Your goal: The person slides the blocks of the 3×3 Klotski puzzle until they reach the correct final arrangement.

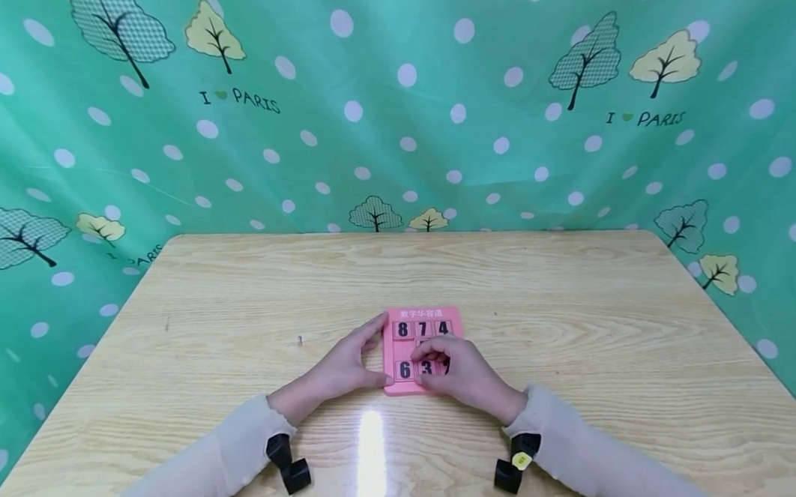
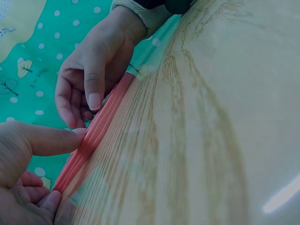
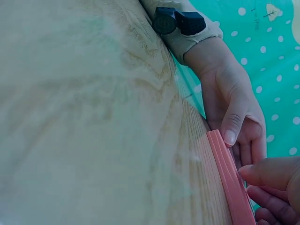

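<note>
A pink number slide puzzle [image 1: 428, 312] lies flat on the table, white characters along its top. The top row reads 8, 7, 4; a 6 and a 3 show in the bottom row, beside a partly covered tile. My left hand [image 1: 345, 362] holds the puzzle's left side, fingers near the upper corner and thumb at the lower one. Over the lower right tiles is my right hand [image 1: 464, 371], its bent fingers and thumb at the tiles, hiding much of the middle row. Both wrist views catch the puzzle edge-on, with the left hand [image 2: 18, 154] and right hand [image 3: 276, 180] at it.
The wood-grain table [image 1: 239, 302] stretches around the puzzle. Behind it hangs a green curtain [image 1: 379, 144] with white dots and printed trees. Black wrist cameras [image 1: 289, 464] sit on both sleeves. A bright light reflection crosses the table's near part.
</note>
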A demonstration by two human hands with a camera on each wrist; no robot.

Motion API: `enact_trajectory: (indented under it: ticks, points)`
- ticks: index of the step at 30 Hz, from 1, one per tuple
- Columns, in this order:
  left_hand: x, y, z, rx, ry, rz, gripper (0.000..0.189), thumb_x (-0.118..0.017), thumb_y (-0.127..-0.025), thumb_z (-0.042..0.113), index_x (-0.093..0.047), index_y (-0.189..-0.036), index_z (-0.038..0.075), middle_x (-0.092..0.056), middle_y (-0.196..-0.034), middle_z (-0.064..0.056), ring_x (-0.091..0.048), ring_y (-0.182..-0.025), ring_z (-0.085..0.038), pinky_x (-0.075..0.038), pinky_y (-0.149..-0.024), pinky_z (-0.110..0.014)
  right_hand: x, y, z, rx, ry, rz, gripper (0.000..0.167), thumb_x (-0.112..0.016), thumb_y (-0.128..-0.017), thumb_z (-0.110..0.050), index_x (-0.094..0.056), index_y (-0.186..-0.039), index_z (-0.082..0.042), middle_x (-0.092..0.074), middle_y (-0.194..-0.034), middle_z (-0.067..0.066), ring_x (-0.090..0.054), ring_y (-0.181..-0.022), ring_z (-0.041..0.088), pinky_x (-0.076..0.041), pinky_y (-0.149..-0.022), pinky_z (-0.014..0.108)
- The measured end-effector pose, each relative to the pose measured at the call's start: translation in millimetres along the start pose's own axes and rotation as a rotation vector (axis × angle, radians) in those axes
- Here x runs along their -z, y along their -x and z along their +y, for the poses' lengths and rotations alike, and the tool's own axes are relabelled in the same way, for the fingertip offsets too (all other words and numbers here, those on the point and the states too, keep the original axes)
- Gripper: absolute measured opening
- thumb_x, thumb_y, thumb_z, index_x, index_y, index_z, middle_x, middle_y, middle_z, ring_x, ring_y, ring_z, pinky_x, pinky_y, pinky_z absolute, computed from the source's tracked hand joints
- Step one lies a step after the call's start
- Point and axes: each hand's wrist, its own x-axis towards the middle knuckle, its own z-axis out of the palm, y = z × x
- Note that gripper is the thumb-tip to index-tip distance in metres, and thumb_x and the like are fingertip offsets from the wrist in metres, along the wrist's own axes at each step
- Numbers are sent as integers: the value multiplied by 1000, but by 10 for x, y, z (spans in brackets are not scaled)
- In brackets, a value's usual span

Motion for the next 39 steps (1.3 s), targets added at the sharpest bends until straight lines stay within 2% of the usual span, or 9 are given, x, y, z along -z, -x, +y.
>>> enact_trajectory:
  ticks: [22,39]
  points:
    - [-4,1,48,21,9,-3,99,-77,-70,3,-20,-150,6,-20,-155,-12,-37,-133,-36,-32,-110,-41,-16,-30,0,13,48,7,25,-75,-74,-4,-68,-97,-11,-64,-97,-4,-56,-90,11,-51,-80,25]
    - [6,3,5,10,6,-4,99,-78,-70,6,-20,-150,7,-20,-155,-12,-37,-132,-35,-32,-110,-42,-22,-58,-26,9,68,6,23,-75,-74,-6,-68,-95,-12,-63,-95,-4,-54,-88,11,-50,-78,25]
